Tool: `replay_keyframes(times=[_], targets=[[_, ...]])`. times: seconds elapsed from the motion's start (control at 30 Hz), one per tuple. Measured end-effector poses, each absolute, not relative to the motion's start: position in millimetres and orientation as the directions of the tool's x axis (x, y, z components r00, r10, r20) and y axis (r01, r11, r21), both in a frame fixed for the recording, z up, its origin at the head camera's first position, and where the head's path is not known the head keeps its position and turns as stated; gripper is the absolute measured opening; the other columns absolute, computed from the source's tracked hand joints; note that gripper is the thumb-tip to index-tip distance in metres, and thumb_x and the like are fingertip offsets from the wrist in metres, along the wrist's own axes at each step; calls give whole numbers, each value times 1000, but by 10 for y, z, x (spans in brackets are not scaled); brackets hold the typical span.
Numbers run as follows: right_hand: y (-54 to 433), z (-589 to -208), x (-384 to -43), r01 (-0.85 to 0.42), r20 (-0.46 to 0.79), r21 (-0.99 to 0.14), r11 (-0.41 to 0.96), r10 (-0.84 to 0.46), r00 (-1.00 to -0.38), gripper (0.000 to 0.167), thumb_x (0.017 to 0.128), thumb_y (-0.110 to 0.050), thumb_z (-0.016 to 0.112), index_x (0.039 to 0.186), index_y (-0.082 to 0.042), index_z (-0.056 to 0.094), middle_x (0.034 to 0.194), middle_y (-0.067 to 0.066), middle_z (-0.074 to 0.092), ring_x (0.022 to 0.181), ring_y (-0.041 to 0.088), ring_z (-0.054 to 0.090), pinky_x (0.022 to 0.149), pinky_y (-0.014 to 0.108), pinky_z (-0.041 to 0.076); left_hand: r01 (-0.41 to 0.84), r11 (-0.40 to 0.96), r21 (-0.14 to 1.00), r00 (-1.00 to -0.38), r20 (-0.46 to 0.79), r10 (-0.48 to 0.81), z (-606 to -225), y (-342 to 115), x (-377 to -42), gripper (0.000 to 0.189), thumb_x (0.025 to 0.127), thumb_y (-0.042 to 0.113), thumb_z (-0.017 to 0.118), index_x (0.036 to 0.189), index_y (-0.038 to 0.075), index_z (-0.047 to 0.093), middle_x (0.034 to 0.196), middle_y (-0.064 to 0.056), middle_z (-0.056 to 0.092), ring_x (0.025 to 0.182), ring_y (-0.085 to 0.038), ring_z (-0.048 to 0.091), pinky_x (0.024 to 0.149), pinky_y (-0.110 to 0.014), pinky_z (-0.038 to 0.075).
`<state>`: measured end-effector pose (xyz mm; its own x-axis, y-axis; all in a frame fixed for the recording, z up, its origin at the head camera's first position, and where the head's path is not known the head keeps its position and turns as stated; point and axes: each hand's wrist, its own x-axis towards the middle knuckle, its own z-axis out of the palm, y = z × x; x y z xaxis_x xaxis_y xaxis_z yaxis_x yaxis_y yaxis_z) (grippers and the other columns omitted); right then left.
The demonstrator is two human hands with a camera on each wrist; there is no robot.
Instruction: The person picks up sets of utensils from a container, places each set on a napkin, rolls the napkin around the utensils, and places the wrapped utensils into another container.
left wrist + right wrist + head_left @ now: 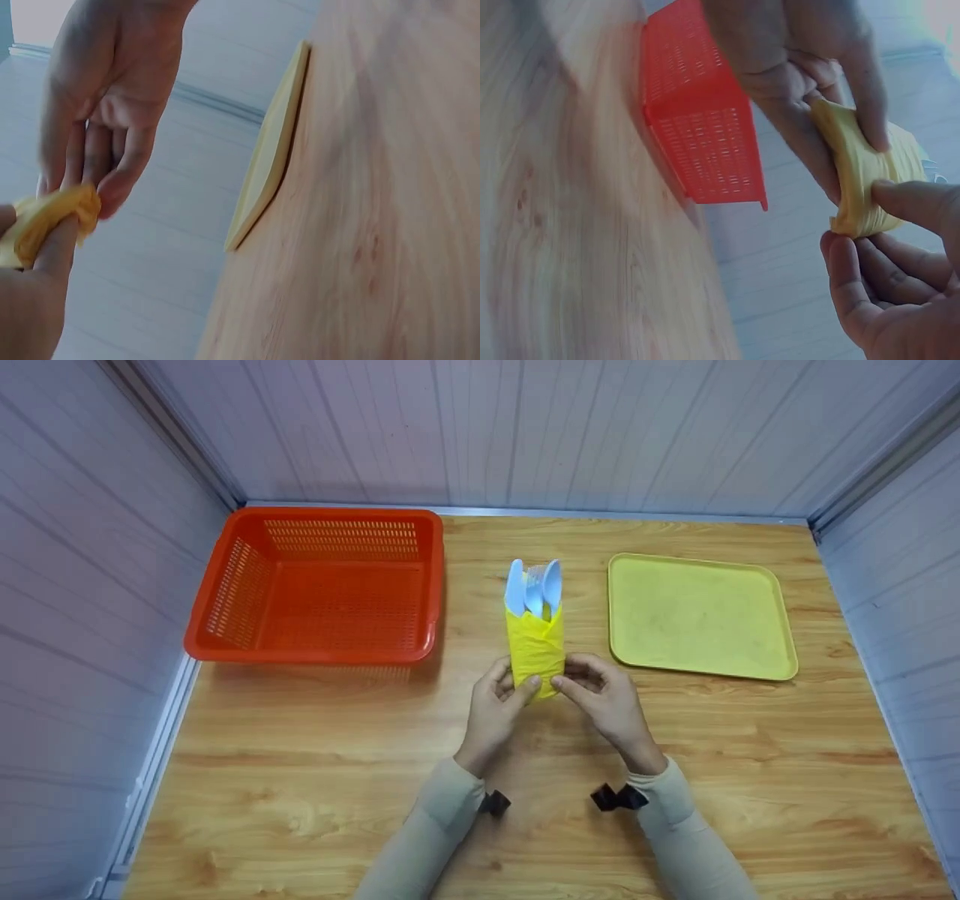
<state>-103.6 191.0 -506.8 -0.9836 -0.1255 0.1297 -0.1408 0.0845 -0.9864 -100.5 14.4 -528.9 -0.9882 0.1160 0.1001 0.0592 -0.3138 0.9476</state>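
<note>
Between both hands stands a bright yellow napkin point(535, 649) folded into a pouch. Out of its top stick a light blue knife point(515, 589), a fork point(534, 591) and a spoon point(552, 583). The left hand point(498, 709) grips the pouch's lower left side, thumb in front and fingers behind. On the other side, the right hand point(606, 701) pinches the lower right edge the same way. Both wrist views show the pouch held up off the table, its folded bottom end toward the cameras. The cutlery's handles are hidden inside the napkin.
A red perforated plastic basket point(437, 607) stands at the back left of the wooden table point(322, 780). To the right lies a shallow yellow tray point(701, 615). Pale panelled walls point(480, 435) enclose the table at the back and both sides.
</note>
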Motion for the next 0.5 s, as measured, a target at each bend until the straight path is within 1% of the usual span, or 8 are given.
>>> replay_keyframes(times=[0.1, 0.23, 0.37, 0.5], targets=[[1949, -5082, -1044, -93, 86, -995, 40, -146, -986, 26, 89, -3, 75, 112, 5, 68, 106, 19, 68, 97, 32, 66, 81, 37, 57, 48, -293, 955, -978, 104, 179, -5284, 90, -1039, 39, 97, 5, 65, 131, -10, 55, 114, -20, 70, 102, -26, 68, 87, -37, 55], [1969, -5098, -1031, -63, 62, -998, 3, -148, -987, 24, 88, -2, 76, 108, 6, 66, 103, 21, 66, 93, 33, 66, 79, 37, 58, 16, -285, 958, -965, 89, 245, -5290, 39, -1067, 39, 97, 7, 65, 131, -9, 56, 115, -19, 70, 102, -26, 68, 88, -38, 55], [1965, -5092, -998, -68, 70, -997, -20, -143, -987, 23, 87, -1, 76, 106, 6, 64, 100, 22, 65, 89, 32, 65, 75, 35, 58, -18, -308, 951, -957, 72, 279, -5296, 4, -1076, 40, 96, 8, 66, 131, -8, 56, 114, -19, 70, 100, -28, 69, 87, -39, 55], [1950, -5089, -969, -95, 101, -994, -53, -136, -986, 22, 87, 2, 75, 105, 8, 63, 98, 23, 63, 85, 30, 65, 71, 32, 58, -22, -333, 943, -954, 80, 290, -5302, -6, -1077, 41, 96, 10, 67, 131, -8, 57, 114, -19, 71, 99, -30, 70, 86, -42, 56]])
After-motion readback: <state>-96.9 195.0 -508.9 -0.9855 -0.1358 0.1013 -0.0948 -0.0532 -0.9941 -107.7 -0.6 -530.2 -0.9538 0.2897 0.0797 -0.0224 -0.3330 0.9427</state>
